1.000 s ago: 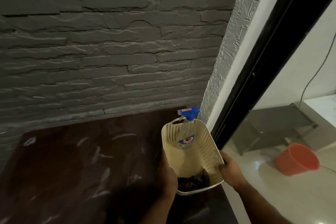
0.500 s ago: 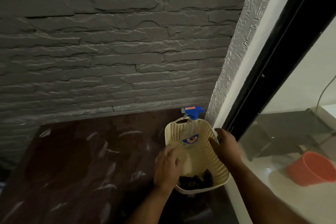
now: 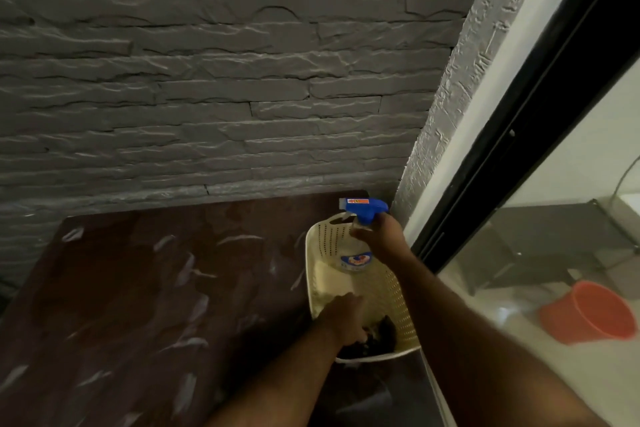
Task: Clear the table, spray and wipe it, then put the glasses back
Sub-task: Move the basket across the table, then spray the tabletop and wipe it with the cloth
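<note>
- Against the grey stone wall [image 3: 214, 87], the dark brown table [image 3: 138, 288] fills the lower left of the view, its top streaked with pale marks.
- At the table's right edge sits a cream perforated basket [image 3: 320, 253], near the corner where the wall meets a black-framed glass panel [image 3: 519, 121].
- Beyond the glass, an orange bucket [image 3: 588, 314] lies tilted on a pale floor.
- Inside the basket's far end stands the spray bottle [image 3: 360, 210], upright, its blue trigger head above the rim and its label facing the camera.
- Reaching forward over the basket, the right hand [image 3: 379, 236] is wrapped round the bottle's neck just under the blue head, fingers clamped on it.
- Dipping into the basket's near end, the left hand [image 3: 341, 321] curls its fingers down onto a dark cloth [image 3: 384, 331] lying on the bottom; whether they have closed on it cannot be told.
</note>
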`<action>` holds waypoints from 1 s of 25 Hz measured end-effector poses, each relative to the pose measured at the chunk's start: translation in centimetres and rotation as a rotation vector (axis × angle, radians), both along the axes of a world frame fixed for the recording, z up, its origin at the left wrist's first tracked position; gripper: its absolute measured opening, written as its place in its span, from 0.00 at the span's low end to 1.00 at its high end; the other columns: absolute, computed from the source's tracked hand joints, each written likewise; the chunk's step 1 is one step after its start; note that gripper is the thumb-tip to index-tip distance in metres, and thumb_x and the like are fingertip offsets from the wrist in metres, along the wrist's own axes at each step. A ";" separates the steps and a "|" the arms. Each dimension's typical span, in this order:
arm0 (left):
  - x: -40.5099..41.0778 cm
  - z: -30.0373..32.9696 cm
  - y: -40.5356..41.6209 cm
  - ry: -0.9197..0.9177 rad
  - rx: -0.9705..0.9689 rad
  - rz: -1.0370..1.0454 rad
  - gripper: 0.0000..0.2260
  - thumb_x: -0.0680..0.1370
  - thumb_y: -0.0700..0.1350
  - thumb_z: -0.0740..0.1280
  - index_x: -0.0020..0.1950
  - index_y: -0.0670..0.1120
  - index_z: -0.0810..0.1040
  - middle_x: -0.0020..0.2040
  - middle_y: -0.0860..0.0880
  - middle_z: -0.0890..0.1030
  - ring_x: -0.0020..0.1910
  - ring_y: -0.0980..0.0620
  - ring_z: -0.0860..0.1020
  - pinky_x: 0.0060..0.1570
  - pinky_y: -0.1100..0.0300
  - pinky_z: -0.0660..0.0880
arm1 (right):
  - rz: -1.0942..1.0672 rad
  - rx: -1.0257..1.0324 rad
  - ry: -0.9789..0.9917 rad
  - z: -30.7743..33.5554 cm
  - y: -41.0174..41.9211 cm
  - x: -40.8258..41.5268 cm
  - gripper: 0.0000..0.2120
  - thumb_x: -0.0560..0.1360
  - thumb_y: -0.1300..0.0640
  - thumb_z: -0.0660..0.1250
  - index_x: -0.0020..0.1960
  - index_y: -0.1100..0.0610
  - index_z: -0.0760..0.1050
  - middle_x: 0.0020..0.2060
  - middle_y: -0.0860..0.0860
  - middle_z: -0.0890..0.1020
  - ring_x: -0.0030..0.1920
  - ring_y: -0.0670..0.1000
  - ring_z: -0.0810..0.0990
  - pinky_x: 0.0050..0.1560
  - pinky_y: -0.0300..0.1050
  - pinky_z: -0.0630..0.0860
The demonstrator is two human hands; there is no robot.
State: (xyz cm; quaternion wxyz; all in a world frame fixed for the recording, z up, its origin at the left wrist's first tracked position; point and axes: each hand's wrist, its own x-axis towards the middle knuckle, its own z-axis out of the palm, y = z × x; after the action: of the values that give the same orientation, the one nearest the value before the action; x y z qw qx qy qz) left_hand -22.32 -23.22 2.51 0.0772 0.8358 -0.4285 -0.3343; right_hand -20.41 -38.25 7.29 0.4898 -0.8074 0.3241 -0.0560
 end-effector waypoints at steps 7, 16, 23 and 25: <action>-1.4 -2.5 -4.5 0.133 0.303 -0.168 0.28 0.75 0.55 0.69 0.71 0.46 0.68 0.68 0.43 0.73 0.65 0.41 0.72 0.64 0.47 0.70 | -0.053 -0.060 -0.266 8.0 -0.1 -2.9 0.10 0.73 0.54 0.72 0.52 0.50 0.74 0.43 0.47 0.82 0.43 0.43 0.83 0.43 0.36 0.79; -1.0 1.1 -2.3 0.166 -0.032 0.092 0.19 0.73 0.53 0.69 0.60 0.46 0.75 0.54 0.46 0.78 0.55 0.47 0.75 0.60 0.51 0.70 | -0.089 -0.063 -0.444 12.8 0.5 -3.2 0.10 0.74 0.53 0.71 0.53 0.53 0.74 0.44 0.51 0.82 0.43 0.48 0.84 0.44 0.44 0.82; 6.7 8.4 7.2 0.663 -0.621 0.648 0.14 0.68 0.52 0.70 0.49 0.46 0.79 0.47 0.48 0.82 0.47 0.53 0.79 0.48 0.58 0.75 | 0.024 0.257 -0.731 23.1 5.8 5.0 0.07 0.74 0.64 0.69 0.42 0.55 0.73 0.34 0.55 0.76 0.33 0.51 0.77 0.39 0.48 0.77; 9.1 8.8 11.5 0.630 -0.728 0.815 0.18 0.69 0.50 0.69 0.55 0.42 0.80 0.52 0.46 0.82 0.50 0.54 0.78 0.52 0.63 0.72 | 0.106 0.347 -0.771 24.9 8.1 7.5 0.08 0.73 0.62 0.70 0.42 0.51 0.74 0.32 0.51 0.77 0.32 0.49 0.78 0.38 0.48 0.77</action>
State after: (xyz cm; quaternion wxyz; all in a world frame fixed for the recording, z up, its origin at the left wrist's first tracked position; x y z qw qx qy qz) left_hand -13.22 -11.77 11.36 0.6003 0.7137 -0.1188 -0.3409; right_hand -12.91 -30.10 32.21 0.7058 -0.6487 0.0796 -0.2732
